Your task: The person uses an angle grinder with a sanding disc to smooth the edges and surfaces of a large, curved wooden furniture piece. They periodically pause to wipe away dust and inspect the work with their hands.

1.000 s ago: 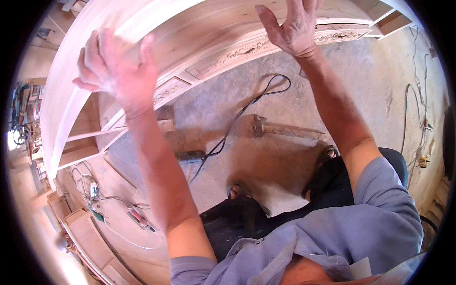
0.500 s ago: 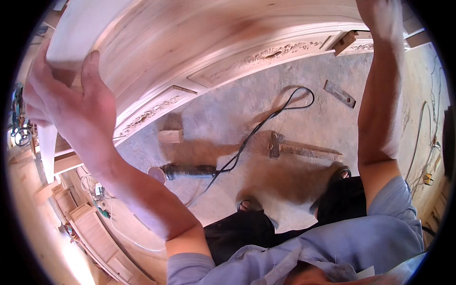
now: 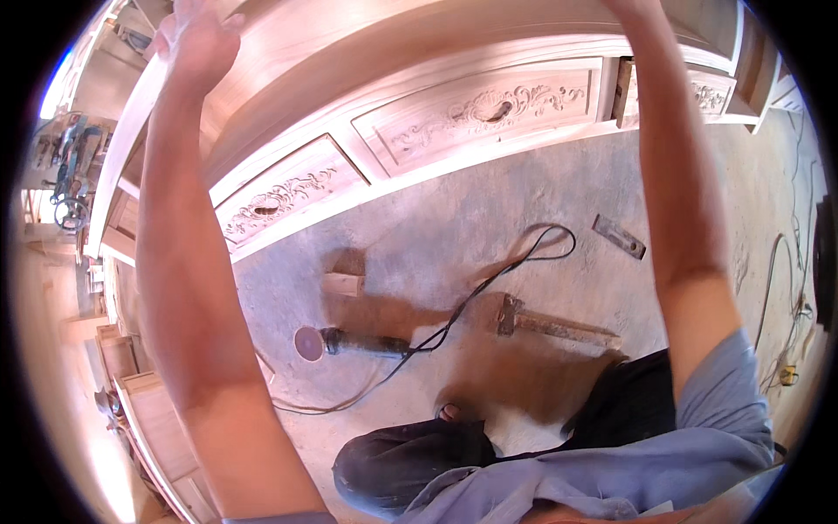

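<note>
Across the top stretches a pale, unpainted wooden cabinet (image 3: pixel 297 52) with a curved edge. Two of its drawer fronts show plainly: a smaller one (image 3: pixel 305 210) on the left and a wider one (image 3: pixel 410 118) at the middle, each with carved scrollwork. At the cabinet's upper left edge is my left hand (image 3: pixel 202 44), its fingers closed round the wood and its thumb on the inner side; the top of the picture cuts part of it off. My right forearm reaches up over the cabinet's right part, and the hand itself lies beyond the upper edge.
On the concrete floor lie an angle grinder (image 3: pixel 367 341) with a round disc, its black cord (image 3: pixel 463 306), a hammer (image 3: pixel 559 325), a wood block (image 3: pixel 344 284) and a flat metal-and-wood piece (image 3: pixel 619 237). Wooden furniture parts (image 3: pixel 157 419) stand at left; cables (image 3: pixel 768 297) run at right.
My left hand has moved up and further along the cabinet edge. The view has shifted, so more of the drawer fronts shows. My right hand has gone farther out at the top.
</note>
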`<state>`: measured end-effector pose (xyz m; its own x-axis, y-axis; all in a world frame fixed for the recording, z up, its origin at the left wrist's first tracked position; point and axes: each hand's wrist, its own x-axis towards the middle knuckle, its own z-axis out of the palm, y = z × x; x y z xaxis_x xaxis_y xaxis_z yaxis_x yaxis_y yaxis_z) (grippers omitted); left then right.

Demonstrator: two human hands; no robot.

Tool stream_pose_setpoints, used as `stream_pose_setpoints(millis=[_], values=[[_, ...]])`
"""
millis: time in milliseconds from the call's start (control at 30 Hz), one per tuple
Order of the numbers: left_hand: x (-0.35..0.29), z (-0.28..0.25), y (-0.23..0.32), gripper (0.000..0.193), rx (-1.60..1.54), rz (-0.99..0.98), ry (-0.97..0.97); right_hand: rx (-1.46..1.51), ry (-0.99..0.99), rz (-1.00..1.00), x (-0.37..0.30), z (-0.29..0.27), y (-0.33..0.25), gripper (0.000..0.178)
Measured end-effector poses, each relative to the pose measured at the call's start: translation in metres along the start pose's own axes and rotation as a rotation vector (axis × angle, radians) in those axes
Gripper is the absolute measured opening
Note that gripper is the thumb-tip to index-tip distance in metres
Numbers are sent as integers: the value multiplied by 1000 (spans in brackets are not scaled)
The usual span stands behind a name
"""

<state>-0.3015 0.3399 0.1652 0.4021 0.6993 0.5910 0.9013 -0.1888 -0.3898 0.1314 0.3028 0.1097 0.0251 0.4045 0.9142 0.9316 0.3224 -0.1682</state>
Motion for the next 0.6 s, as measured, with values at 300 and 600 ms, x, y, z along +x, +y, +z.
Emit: stream_pose_setpoints(millis=[300, 600], values=[[32, 27, -2, 68, 62, -71, -108, -27, -53, 774, -208, -26, 43, 78], [53, 18, 5, 67, 90, -6, -101, -92, -252, 801, -251, -13, 42, 121]])
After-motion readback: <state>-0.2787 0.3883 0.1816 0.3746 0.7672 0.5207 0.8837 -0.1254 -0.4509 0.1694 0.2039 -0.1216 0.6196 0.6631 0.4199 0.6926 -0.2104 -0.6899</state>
